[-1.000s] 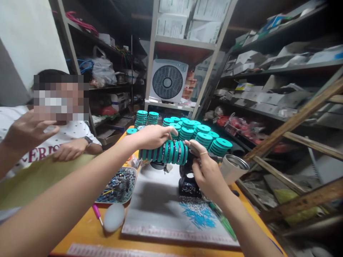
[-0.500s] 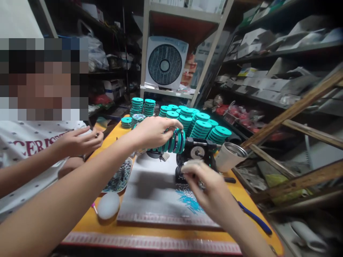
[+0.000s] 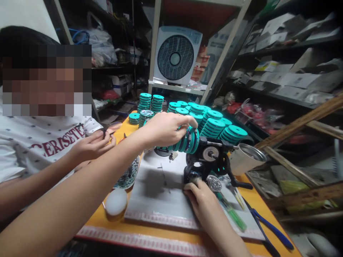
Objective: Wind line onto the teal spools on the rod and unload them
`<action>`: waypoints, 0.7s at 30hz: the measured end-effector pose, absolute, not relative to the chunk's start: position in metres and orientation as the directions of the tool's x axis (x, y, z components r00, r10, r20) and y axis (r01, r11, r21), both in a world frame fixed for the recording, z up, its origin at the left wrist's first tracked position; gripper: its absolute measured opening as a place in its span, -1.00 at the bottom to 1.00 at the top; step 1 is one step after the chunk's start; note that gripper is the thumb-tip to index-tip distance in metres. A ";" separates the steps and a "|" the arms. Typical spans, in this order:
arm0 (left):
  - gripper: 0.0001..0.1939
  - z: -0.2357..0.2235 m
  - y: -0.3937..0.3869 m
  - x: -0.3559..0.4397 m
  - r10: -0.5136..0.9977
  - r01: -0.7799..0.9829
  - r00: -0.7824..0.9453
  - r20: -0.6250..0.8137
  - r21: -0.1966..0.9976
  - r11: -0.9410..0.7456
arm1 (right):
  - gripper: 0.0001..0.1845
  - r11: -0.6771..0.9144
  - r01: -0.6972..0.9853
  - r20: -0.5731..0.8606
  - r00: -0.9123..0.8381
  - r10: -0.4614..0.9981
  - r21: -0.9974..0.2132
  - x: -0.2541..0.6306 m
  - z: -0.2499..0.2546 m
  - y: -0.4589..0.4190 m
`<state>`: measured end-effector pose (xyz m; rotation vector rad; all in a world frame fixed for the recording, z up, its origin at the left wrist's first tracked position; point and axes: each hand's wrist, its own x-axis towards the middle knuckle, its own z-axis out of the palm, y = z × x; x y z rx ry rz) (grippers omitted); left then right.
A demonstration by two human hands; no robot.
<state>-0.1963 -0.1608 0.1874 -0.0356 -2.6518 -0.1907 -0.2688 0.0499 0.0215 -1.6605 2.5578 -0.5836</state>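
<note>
My left hand (image 3: 163, 129) is closed over a sideways row of teal spools (image 3: 187, 142), held above the table against a small black hand-crank machine (image 3: 211, 162). My right hand (image 3: 199, 196) rests low on the grey mat (image 3: 158, 192) with its fingers curled at the machine's base; what they hold, if anything, is hidden. Behind the machine stand several stacks of teal spools (image 3: 209, 123).
A person in a white printed shirt sits at the left, hands (image 3: 92, 144) together by the table edge. A tray of small parts (image 3: 128, 176), a white oval object (image 3: 116, 202), a metal cup (image 3: 245, 159), a green pen (image 3: 232, 212) and blue-handled pliers (image 3: 270, 228) lie around. Shelves crowd both sides.
My right hand left the end of the spool row and dropped to the machine's base. The left hand keeps the row alone. The other person lowered both hands.
</note>
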 end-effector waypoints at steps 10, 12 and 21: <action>-0.65 0.192 -0.165 -0.200 -0.018 0.068 -0.900 0.435 0.182 0.981 | -0.89 0.168 -0.918 0.540 -0.352 -0.765 -0.360 -0.256 0.055 0.055; -0.65 0.193 -0.167 -0.202 -0.028 0.069 -0.911 0.412 0.219 0.973 | -0.89 0.082 -0.912 0.628 -0.340 -0.700 -0.403 -0.258 0.076 0.054; -0.67 0.193 -0.169 -0.202 -0.021 0.086 -0.914 0.406 0.242 0.966 | -0.91 -0.071 -0.849 0.764 -0.431 -0.480 -0.523 -0.282 0.134 0.014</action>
